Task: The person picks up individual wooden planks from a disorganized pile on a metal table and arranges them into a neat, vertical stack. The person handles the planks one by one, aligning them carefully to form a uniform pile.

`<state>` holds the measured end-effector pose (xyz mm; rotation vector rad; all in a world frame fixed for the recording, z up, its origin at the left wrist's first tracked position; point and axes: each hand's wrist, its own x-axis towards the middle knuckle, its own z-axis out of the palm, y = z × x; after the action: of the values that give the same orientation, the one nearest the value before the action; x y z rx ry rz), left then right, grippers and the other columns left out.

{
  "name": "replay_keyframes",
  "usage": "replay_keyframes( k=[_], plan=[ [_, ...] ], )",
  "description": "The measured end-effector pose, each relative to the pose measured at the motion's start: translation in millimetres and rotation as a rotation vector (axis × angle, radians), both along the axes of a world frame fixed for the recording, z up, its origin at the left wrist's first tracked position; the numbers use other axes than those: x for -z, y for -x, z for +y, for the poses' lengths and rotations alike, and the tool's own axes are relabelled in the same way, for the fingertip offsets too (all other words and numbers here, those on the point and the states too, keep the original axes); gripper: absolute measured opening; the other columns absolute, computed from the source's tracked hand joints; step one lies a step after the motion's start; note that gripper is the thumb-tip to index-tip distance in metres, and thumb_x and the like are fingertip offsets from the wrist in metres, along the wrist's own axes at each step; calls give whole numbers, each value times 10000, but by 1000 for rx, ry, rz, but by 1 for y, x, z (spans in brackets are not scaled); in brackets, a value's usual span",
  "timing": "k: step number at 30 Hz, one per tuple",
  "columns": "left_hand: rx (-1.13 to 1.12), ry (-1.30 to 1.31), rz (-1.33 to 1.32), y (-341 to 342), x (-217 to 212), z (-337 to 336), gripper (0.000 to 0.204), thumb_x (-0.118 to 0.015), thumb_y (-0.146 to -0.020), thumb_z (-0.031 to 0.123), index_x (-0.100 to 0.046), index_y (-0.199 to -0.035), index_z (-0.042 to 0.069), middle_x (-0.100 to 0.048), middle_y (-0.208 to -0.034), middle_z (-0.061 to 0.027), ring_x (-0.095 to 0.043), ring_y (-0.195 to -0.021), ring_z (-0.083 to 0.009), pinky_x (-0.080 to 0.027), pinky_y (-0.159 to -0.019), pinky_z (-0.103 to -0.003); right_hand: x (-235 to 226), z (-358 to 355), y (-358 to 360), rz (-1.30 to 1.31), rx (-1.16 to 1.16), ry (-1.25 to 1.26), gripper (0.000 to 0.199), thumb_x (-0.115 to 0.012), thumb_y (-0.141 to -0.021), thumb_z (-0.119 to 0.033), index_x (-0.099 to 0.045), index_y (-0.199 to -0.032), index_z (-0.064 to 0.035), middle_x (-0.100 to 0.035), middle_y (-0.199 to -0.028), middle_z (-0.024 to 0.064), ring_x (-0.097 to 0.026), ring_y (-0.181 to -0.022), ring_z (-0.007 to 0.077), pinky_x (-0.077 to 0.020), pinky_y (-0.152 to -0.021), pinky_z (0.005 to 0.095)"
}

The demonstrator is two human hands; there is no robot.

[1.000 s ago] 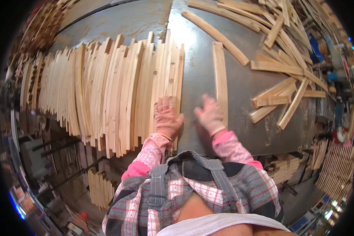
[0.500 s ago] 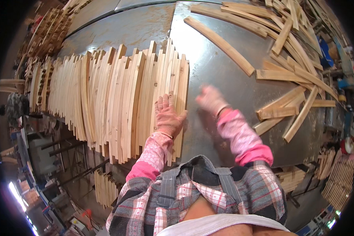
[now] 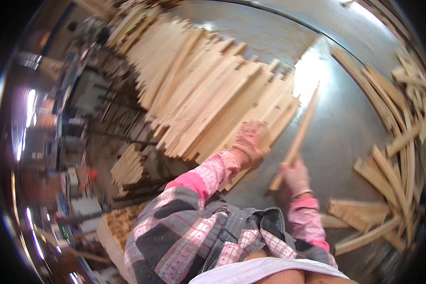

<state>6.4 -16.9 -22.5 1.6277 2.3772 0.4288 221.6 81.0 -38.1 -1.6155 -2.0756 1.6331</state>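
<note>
My left hand point(image 3: 249, 143), in a pale work glove, lies on the right end of a wide row of wooden strips point(image 3: 208, 90), its fingers stretched out over the strips. To the right, my gloved right hand point(image 3: 296, 178) is closed around the lower part of a single wooden strip point(image 3: 302, 127). That strip slants up and away over the metal table point(image 3: 331, 146), a small gap from the row. Motion blurs the right hand a little.
Loose, bowed wooden strips point(image 3: 388, 180) lie scattered along the table's right side. A smaller bundle of strips point(image 3: 129, 165) sits lower on the left, beside dark metal bars. A box of cut wood ends point(image 3: 123, 227) stands near my left elbow.
My view has turned, so the row now slants. My right hand, blurred over bare table before, now grips a wooden strip beside the row. The left hand stays on the row.
</note>
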Motion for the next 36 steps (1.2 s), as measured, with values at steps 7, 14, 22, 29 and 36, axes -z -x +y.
replay_keyframes(
  k=[7,14,22,29,36],
  plan=[
    [213,-54,140,-5,39,12,937,-766,-759,442,-412,-1538,60,-364,-1582,-242,-344,-1452,-444,-263,-1203,-573,-19,-26,10,-8,-626,-30,502,-623,-939,-393,-605,-1308,-53,-682,-1220,245,-659,-1125,417,-530,-961,512],
    [193,-2,182,-23,29,19,884,-789,-750,379,-451,-1488,28,-403,-1550,-212,-319,-1473,-424,-239,-1227,-549,-23,252,-145,-462,205,-577,478,-629,-939,-383,-626,-1283,-52,-680,-1246,212,-658,-1151,399,-527,-980,498],
    [107,63,174,-30,14,20,874,-816,-739,317,-457,-1491,51,-388,-1571,-174,-316,-1481,-399,-226,-1246,-526,-4,331,-186,-803,130,-526,512,-585,-956,-540,-664,-1232,-117,-720,-1187,151,-604,-1258,314,-424,-1035,473],
    [102,78,189,-30,18,18,890,-827,-722,296,-450,-1499,84,-415,-1548,-162,-354,-1450,-401,-250,-1230,-535,12,179,-165,-542,-174,-566,490,-622,-909,-536,-713,-1111,-99,-701,-1059,123,-624,-1072,330,-433,-987,485],
    [94,108,181,-29,19,21,889,-826,-710,301,-454,-1483,68,-413,-1537,-186,-349,-1447,-420,-261,-1225,-539,12,281,-185,-438,-172,-793,348,-630,-899,-350,-718,-1103,-82,-691,-1128,172,-666,-1038,389,-528,-923,484]
  ],
)
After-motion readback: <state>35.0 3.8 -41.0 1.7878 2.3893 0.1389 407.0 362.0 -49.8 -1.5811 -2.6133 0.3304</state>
